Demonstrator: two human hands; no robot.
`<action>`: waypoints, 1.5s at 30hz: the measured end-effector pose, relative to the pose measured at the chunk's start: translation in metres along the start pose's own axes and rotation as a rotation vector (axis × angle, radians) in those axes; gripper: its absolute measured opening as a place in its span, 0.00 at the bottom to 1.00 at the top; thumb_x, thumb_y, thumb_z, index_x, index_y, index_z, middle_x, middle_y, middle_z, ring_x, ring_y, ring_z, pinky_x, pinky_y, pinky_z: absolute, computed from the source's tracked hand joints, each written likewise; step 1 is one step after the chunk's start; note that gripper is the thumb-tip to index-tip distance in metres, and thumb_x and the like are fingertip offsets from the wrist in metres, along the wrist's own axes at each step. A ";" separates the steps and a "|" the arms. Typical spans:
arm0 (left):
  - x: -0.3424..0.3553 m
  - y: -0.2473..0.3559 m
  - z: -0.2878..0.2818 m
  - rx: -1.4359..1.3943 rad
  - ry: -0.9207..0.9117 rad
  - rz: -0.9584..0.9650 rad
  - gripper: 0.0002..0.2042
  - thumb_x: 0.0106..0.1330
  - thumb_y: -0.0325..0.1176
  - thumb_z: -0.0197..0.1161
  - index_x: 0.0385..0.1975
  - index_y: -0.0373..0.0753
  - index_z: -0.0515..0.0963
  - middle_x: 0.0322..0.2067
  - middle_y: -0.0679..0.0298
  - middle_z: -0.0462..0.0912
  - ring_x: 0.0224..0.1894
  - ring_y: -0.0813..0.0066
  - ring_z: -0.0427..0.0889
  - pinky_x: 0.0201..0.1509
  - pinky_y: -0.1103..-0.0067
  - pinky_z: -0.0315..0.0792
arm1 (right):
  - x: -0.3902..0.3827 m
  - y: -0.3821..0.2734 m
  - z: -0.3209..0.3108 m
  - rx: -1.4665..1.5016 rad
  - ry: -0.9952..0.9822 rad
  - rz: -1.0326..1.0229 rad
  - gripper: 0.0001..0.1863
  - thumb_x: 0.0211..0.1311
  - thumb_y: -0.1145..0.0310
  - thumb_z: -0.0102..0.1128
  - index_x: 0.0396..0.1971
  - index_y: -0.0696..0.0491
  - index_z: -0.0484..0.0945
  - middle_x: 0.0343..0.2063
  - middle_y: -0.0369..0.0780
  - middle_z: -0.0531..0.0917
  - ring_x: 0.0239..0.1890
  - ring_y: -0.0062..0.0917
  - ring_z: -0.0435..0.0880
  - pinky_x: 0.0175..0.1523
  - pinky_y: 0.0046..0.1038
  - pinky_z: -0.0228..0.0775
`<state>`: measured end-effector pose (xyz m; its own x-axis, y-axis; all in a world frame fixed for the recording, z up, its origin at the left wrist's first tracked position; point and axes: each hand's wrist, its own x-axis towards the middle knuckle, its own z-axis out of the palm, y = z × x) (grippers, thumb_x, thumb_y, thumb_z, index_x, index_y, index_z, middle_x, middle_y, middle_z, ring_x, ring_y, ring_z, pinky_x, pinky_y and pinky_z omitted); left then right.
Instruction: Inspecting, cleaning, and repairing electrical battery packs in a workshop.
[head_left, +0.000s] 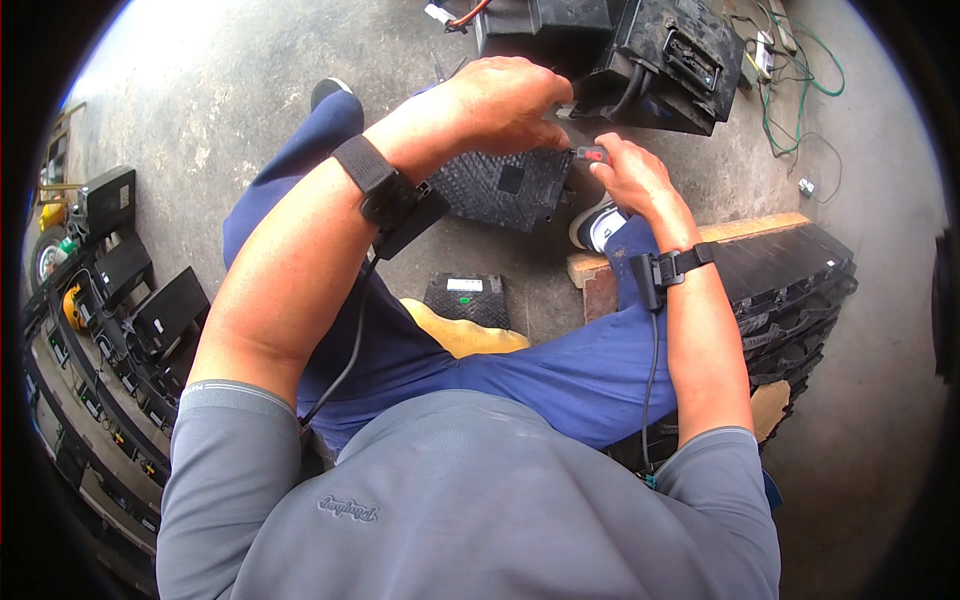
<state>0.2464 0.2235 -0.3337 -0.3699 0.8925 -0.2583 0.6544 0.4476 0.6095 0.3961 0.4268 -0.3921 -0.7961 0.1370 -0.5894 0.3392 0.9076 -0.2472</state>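
My right hand (636,176) is closed around the grey-and-red handle of what looks like a screwdriver (592,154), its thin end pointing left toward my other hand. My left hand (508,102) reaches in from the left with thumb and fingers bent together. A small shiny bit shows by its fingertips, too small to name. Below both hands lies a black ribbed plastic panel (500,187), partly covered by my left wrist. Just beyond the hands stands a dirty black box-shaped unit (680,65) with a socket and a thick corrugated cable.
Another black case (545,30) with a red wire sits at the far side. Between my legs lie a small black box (468,298) and a yellow pad (460,332). Stacked black units (780,285) stand at right; green cable (800,110) trails across the floor. More black units (165,315) line the left.
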 end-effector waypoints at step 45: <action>0.003 -0.008 0.000 0.070 -0.040 -0.048 0.22 0.58 0.40 0.70 0.52 0.39 0.79 0.44 0.50 0.84 0.50 0.51 0.82 0.55 0.63 0.74 | -0.039 -0.003 -0.085 0.504 0.091 -0.006 0.17 0.60 0.61 0.60 0.43 0.57 0.82 0.27 0.38 0.83 0.29 0.22 0.80 0.37 0.26 0.71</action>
<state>0.2405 0.2226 -0.3395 -0.3759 0.8708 -0.3169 0.6818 0.4915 0.5419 0.3837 0.4523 -0.3031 -0.8317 0.1867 -0.5228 0.5159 0.6078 -0.6037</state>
